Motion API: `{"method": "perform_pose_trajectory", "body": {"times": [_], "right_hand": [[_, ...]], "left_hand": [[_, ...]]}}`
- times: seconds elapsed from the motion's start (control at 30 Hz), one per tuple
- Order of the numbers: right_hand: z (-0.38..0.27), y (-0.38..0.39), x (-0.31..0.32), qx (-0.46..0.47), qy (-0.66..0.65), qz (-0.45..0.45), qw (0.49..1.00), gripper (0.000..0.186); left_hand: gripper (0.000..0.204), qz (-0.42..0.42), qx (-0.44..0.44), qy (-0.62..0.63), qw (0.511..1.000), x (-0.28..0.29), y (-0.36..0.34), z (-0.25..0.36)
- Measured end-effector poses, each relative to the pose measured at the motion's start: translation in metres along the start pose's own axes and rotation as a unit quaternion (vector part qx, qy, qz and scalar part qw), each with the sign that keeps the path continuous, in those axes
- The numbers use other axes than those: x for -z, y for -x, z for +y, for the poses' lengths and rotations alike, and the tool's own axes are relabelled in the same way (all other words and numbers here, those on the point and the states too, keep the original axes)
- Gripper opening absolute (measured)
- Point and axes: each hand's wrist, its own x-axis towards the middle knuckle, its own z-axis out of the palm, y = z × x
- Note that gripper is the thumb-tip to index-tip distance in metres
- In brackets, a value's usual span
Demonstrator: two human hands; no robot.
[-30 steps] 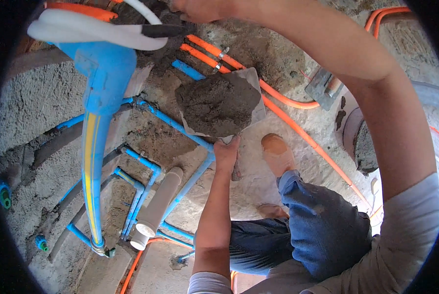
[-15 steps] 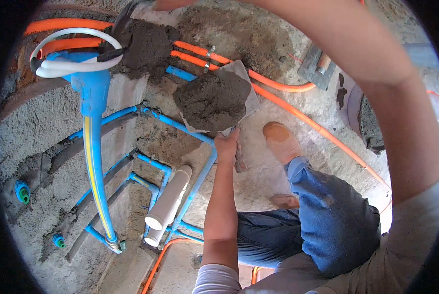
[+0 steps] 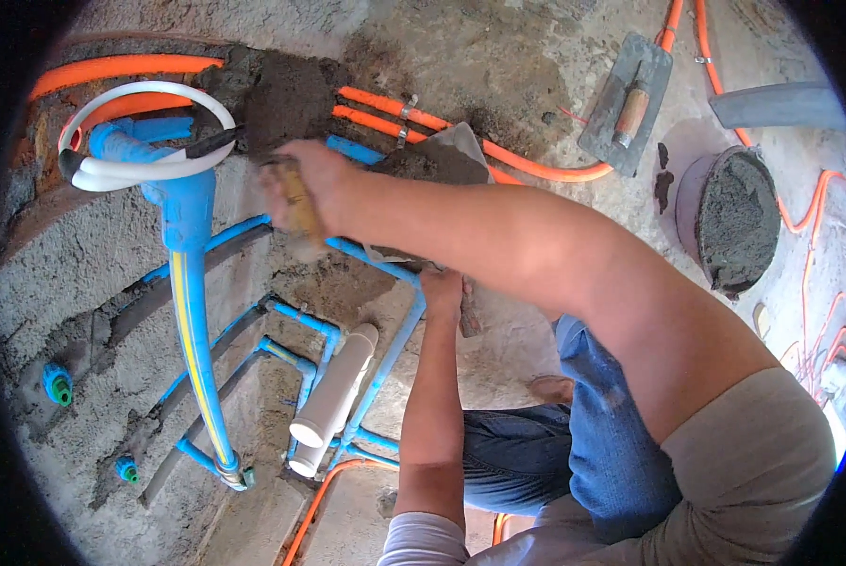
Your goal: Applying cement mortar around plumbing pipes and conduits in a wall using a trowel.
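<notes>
Right grip [image 3: 309, 184] closed round blurred wooden handle [image 3: 299, 200], long axis across forearm [image 3: 432, 212]; left grip [image 3: 442, 286] clasps mortar board [image 3: 462, 143], mostly hidden.

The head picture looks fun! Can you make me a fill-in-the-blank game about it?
1. The hand gripping the mortar board is the person's ____ one.
2. The flat trowel lies with its wooden handle facing ____.
3. The two pipes held by metal clips are coloured ____.
4. The mortar in the round bucket is coloured ____.

Missing words: left; up; orange; grey.
</notes>
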Motion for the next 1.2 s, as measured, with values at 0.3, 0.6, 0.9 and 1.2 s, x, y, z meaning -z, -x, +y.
{"method": "perform_pose_trajectory", "body": {"times": [0.3,0.6,0.9,1.2], "right_hand": [[-0.004,0.032,0.026,-0.073,0.194,0.061,0.976,0.03],[0.002,0.013,-0.017,0.26,0.621,0.322,0.666,0.045],[0.026,0.04,-0.018,0.28,0.74,0.203,0.577,0.044],[0.048,0.008,0.025,0.296,0.792,0.24,0.477,0.05]], "left_hand": [[0.022,-0.021,0.009,0.004,1.0,0.001,0.004,0.013],[0.02,-0.016,0.001,0.02,1.0,-0.015,0.01,0.017],[0.047,-0.014,-0.031,-0.037,0.999,-0.009,0.017,0.03],[0.06,-0.03,-0.14,-0.21,0.967,0.014,-0.001,-0.024]]}}
